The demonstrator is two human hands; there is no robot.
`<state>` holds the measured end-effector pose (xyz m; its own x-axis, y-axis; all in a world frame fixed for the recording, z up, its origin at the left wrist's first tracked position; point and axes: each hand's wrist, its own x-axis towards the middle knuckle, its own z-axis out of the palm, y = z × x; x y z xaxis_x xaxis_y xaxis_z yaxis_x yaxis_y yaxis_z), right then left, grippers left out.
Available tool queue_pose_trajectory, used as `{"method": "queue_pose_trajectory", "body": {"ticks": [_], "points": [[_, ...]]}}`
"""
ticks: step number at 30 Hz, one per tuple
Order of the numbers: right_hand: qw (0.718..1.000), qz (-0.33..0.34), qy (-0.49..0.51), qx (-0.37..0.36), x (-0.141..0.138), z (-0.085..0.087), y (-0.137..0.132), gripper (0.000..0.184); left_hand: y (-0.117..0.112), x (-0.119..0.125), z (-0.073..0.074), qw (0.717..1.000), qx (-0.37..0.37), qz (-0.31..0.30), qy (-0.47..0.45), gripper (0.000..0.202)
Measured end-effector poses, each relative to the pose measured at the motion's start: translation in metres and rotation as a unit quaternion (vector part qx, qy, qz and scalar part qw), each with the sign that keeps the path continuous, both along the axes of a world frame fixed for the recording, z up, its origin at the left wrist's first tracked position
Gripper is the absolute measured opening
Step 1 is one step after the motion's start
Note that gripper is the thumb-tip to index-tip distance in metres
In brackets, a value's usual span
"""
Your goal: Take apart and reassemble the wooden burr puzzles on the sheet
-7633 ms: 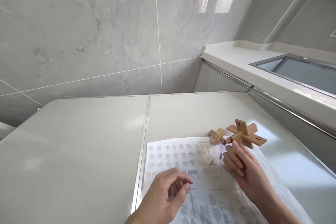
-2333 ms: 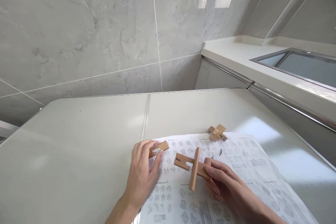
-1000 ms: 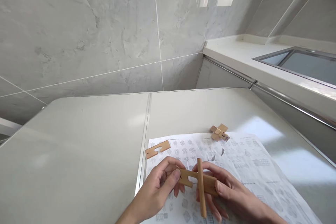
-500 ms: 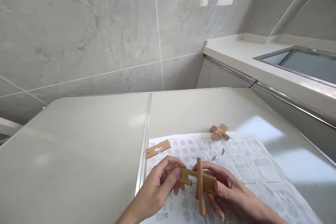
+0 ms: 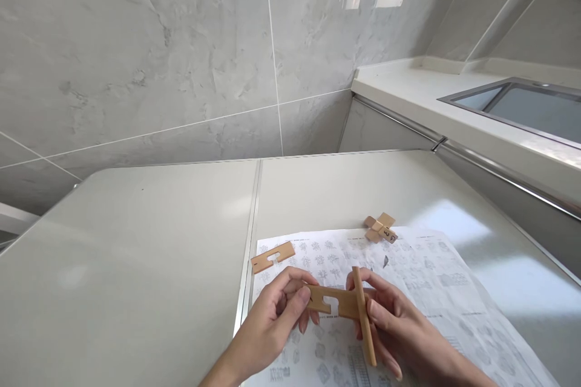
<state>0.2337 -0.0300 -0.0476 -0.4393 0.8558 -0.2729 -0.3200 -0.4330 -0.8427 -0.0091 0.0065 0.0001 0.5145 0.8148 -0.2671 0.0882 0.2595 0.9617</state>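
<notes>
My left hand (image 5: 284,314) pinches the left end of a notched wooden puzzle piece (image 5: 319,299). This flat piece has a cut-out in its lower edge and a dark mark near my thumb. A second wooden puzzle piece (image 5: 365,320), seen nearly edge-on, stands across its right end. My right hand (image 5: 393,320) is closed on that crossing piece, thumb in front and other fingers behind. How the two pieces fit at the crossing is hidden. Beyond my left hand lies another notched wooden piece (image 5: 261,263), apart from both hands.
A printed sheet (image 5: 436,290) with puzzle diagrams lies under my hands. At its far edge sits a cross of joined wooden pieces (image 5: 380,228) with a number on it. The pale table (image 5: 158,254) has a metal seam. A counter with a sink (image 5: 521,106) stands at right.
The crossing piece has slid right, from beside the cut-out to the right end of the notched piece. My right hand moved with it, its thumb now on the crossing piece.
</notes>
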Motion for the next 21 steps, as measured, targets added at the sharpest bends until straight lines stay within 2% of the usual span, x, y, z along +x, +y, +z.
{"method": "queue_pose_trajectory", "body": {"ticks": [12, 21], "points": [[0.998, 0.013, 0.055, -0.026, 0.0, 0.0075, 0.0032, 0.053, 0.0012, -0.0015, -0.0016, 1.0, -0.014, 0.011, 0.002, 0.042], [0.998, 0.028, 0.057, -0.014, 0.0004, 0.0099, 0.0029, 0.052, -0.0002, 0.0, -0.0011, 1.0, -0.013, 0.008, 0.006, 0.041]]}}
